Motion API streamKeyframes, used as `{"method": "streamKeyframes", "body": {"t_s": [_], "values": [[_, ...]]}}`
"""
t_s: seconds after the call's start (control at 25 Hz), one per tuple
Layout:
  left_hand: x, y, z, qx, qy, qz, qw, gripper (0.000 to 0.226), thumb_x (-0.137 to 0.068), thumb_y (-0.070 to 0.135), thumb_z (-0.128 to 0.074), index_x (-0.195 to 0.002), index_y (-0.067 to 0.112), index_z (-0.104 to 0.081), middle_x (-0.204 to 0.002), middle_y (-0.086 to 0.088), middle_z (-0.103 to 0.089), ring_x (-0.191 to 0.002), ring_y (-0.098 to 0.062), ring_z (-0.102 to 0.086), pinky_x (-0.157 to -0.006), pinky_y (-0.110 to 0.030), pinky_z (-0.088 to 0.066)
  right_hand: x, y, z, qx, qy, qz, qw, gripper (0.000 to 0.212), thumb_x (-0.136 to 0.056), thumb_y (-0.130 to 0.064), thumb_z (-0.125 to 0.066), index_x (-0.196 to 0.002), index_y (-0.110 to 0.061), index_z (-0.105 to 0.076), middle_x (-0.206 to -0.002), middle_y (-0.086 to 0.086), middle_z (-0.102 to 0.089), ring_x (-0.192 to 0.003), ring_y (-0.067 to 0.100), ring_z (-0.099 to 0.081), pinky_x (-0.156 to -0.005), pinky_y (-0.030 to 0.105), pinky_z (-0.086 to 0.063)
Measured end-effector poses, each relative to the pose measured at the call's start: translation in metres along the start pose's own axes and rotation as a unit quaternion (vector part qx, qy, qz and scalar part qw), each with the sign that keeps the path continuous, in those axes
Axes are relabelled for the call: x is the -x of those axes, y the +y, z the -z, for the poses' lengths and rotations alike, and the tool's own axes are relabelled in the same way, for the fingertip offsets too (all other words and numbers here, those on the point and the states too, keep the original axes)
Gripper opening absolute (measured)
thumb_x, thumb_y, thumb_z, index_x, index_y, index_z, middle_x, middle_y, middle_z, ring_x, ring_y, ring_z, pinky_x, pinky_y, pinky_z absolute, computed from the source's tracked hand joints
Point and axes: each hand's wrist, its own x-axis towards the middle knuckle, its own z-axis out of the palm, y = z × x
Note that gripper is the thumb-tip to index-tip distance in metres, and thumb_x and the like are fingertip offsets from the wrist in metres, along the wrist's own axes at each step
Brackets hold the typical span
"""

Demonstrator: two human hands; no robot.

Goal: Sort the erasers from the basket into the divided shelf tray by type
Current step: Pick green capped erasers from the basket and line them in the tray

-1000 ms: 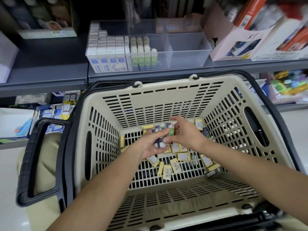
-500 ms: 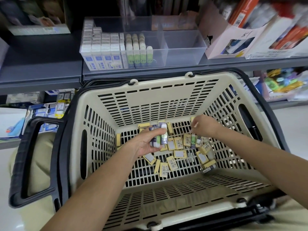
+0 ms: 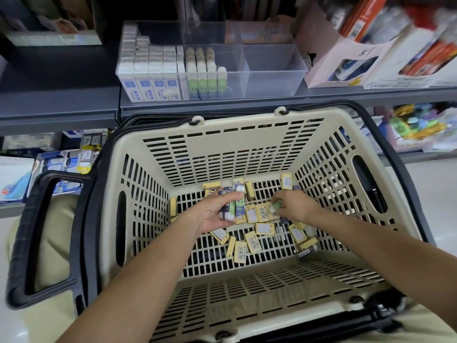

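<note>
Left hand (image 3: 212, 216), centre of frame, is curled round a small bundle of sleeved erasers (image 3: 235, 206): green-face and blue sleeves, ends sticking up past the thumb. Right hand (image 3: 296, 206), just right of it, pinches one green-face eraser (image 3: 277, 204) at the basket floor. I can't tell if it has lifted clear of the pile. Hands are close but not touching.

Step in hand, as I read it: collect the green and blue type into the left-hand bundle before a trip to the tray.

- Lift the green one straight up. Yellow erasers (image 3: 264, 229) lie touching it on the floor grid and a sideways drag would scatter them.
- Slot it in parallel with the bundle, sleeve faces the same way, so the lot goes down as a row.
- The bundle already looks full, so go to the shelf soon or one may slip out.

Basket (image 3: 235, 142) fills mid-frame, with mostly yellow stock left in it. Divided tray (image 3: 272, 82) sits on the shelf (image 3: 74, 107) at upper centre: blue-white erasers (image 3: 150, 85) in the left compartment, green rows (image 3: 207, 82) started in the middle one. Greens go there, beside the last row.
</note>
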Motion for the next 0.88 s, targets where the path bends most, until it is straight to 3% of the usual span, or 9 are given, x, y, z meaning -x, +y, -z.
{"method": "streamKeyframes", "body": {"t_s": [0.04, 0.12, 0.24, 0.44, 0.56, 0.72, 0.8, 0.88], "values": [[0.000, 0.000, 0.000, 0.000, 0.003, 0.001, 1.000, 0.036, -0.074, 0.019, -0.076, -0.106, 0.012, -0.060, -0.098, -0.011, -0.068, -0.091, -0.023, -0.062, -0.049, -0.024, -0.050, 0.002, -0.004, 0.004, -0.019, 0.025, -0.002, 1.000, 0.025, -0.088, -0.029, -0.060, -0.109, -0.016, -0.058, -0.087, 0.002, -0.065, -0.065, 0.013, -0.057, -0.055, 0.024, -0.047], [0.000, -0.001, 0.001, 0.002, 0.010, -0.003, 1.000, 0.041, -0.076, 0.020, -0.075, -0.113, 0.012, -0.059, -0.103, -0.011, -0.068, -0.089, -0.022, -0.062, -0.050, -0.024, -0.051, 0.004, -0.017, 0.015, -0.174, 0.071, 0.001, 0.982, 0.022, -0.084, -0.037, -0.065, -0.092, -0.016, -0.064, -0.069, -0.002, -0.063, -0.049, 0.008, -0.050, -0.047, 0.020, -0.042], [0.000, -0.001, 0.003, 0.017, 0.006, -0.004, 1.000, 0.038, -0.075, 0.022, -0.075, -0.109, 0.013, -0.059, -0.093, -0.009, -0.070, -0.083, -0.020, -0.066, -0.053, -0.027, -0.054, 0.011, -0.047, 0.027, -0.395, 0.071, 0.027, 0.916, 0.010, -0.082, -0.027, -0.069, -0.076, -0.018, -0.068, -0.058, -0.005, -0.065, -0.051, 0.004, -0.057, -0.048, 0.016, -0.046], [0.007, 0.002, 0.001, 0.048, -0.056, 0.002, 0.997, 0.043, -0.060, 0.022, -0.080, -0.099, 0.013, -0.063, -0.086, -0.009, -0.074, -0.079, -0.022, -0.072, -0.060, -0.035, -0.057, 0.018, -0.068, 0.024, -0.477, 0.009, 0.021, 0.879, 0.012, -0.083, -0.007, -0.067, -0.094, -0.007, -0.061, -0.071, 0.009, -0.069, -0.057, 0.008, -0.064, -0.048, 0.015, -0.048], [0.009, 0.005, -0.005, 0.014, -0.074, -0.008, 0.997, 0.041, -0.063, 0.021, -0.080, -0.100, 0.015, -0.062, -0.086, -0.010, -0.074, -0.079, -0.021, -0.071, -0.057, -0.030, -0.056, 0.020, -0.066, 0.023, -0.470, 0.008, 0.030, 0.882, 0.011, -0.080, -0.003, -0.069, -0.088, -0.005, -0.062, -0.066, 0.006, -0.068, -0.053, 0.005, -0.064, -0.047, 0.014, -0.048], [0.007, 0.003, -0.009, 0.012, -0.009, -0.017, 1.000, 0.024, -0.079, 0.010, -0.070, -0.098, 0.017, -0.057, -0.078, -0.009, -0.073, -0.073, -0.022, -0.071, -0.047, -0.023, -0.051, 0.013, -0.039, 0.034, -0.411, 0.049, -0.020, 0.910, 0.006, -0.083, -0.014, -0.067, -0.089, -0.014, -0.070, -0.074, 0.001, -0.069, -0.055, 0.003, -0.059, -0.049, 0.015, -0.048], [0.005, 0.002, -0.007, 0.036, 0.017, -0.024, 0.999, 0.024, -0.081, 0.008, -0.068, -0.097, 0.017, -0.054, -0.073, -0.009, -0.073, -0.071, -0.022, -0.072, -0.046, -0.023, -0.051, 0.006, -0.010, 0.041, -0.291, 0.084, -0.089, 0.949, 0.014, -0.088, -0.014, -0.062, -0.099, -0.011, -0.070, -0.085, 0.003, -0.070, -0.068, 0.011, -0.061, -0.064, 0.023, -0.053], [0.004, 0.002, -0.005, 0.051, 0.028, -0.028, 0.998, 0.025, -0.080, 0.007, -0.069, -0.096, 0.018, -0.053, -0.071, -0.007, -0.073, -0.069, -0.021, -0.072, -0.046, -0.023, -0.051, 0.001, 0.012, 0.036, -0.101, 0.061, -0.124, 0.985, 0.026, -0.091, -0.008, -0.053, -0.114, -0.009, -0.064, -0.105, 0.007, -0.067, -0.089, 0.020, -0.063, -0.077, 0.028, -0.050]]}}
